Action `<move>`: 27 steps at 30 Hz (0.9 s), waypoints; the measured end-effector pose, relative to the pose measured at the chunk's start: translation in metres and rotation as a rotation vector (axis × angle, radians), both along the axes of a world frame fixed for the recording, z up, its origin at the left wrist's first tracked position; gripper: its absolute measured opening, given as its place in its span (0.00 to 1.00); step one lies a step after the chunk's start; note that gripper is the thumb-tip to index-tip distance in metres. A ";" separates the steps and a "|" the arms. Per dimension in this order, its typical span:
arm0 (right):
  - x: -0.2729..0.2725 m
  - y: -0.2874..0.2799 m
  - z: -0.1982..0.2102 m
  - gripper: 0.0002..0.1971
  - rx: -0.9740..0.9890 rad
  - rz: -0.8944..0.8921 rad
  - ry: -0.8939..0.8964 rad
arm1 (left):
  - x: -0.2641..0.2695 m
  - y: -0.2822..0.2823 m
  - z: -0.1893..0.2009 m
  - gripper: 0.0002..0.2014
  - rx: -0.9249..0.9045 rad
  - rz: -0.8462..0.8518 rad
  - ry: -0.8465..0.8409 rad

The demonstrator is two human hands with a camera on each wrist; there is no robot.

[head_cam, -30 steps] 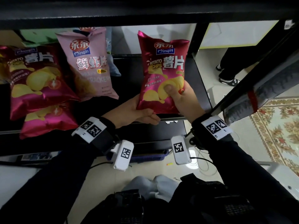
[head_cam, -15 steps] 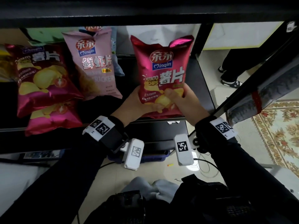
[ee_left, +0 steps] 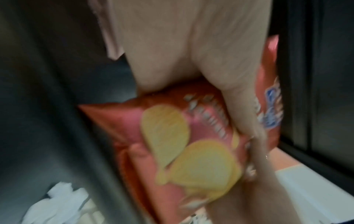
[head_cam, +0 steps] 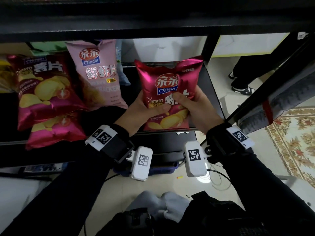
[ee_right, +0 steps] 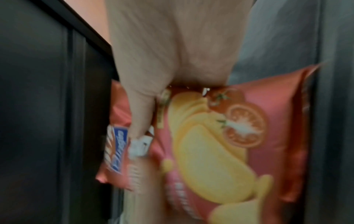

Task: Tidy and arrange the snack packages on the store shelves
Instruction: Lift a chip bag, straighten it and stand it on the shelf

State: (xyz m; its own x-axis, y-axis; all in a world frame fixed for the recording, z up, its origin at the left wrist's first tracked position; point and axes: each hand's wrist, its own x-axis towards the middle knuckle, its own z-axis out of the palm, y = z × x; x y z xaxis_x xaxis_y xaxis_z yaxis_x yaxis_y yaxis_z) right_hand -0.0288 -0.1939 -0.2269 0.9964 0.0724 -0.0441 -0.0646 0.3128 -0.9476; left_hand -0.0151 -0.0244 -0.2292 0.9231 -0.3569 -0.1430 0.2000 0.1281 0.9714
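A red potato chips bag (head_cam: 167, 86) stands upright at the right end of the black shelf (head_cam: 213, 92), its bottom at the shelf's front edge. My left hand (head_cam: 146, 108) grips its left side with the thumb across the front. My right hand (head_cam: 192, 104) grips its right side, thumb pressed on the front beside the left thumb. Both wrist views are blurred; each shows the red bag (ee_left: 184, 148) (ee_right: 220, 144) held by a thumb. A pink shrimp cracker bag (head_cam: 97, 75) leans at the shelf's back, left of it.
Two more red chips bags (head_cam: 46, 92) (head_cam: 54, 130) lie stacked at the left, the lower one hanging over the front edge. An upper shelf board (head_cam: 153, 16) runs overhead. A black upright post (head_cam: 210, 46) bounds the shelf's right end. Someone's shoes (head_cam: 242, 90) stand on the floor beyond.
The red bag has come down and toward the shelf's front edge. Both hands slid up from its bottom corners to its middle, and the thumbs now meet on the front.
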 end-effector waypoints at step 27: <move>0.012 0.005 0.037 0.15 -0.024 -0.077 -0.004 | 0.011 -0.004 0.042 0.06 -0.131 0.187 -0.168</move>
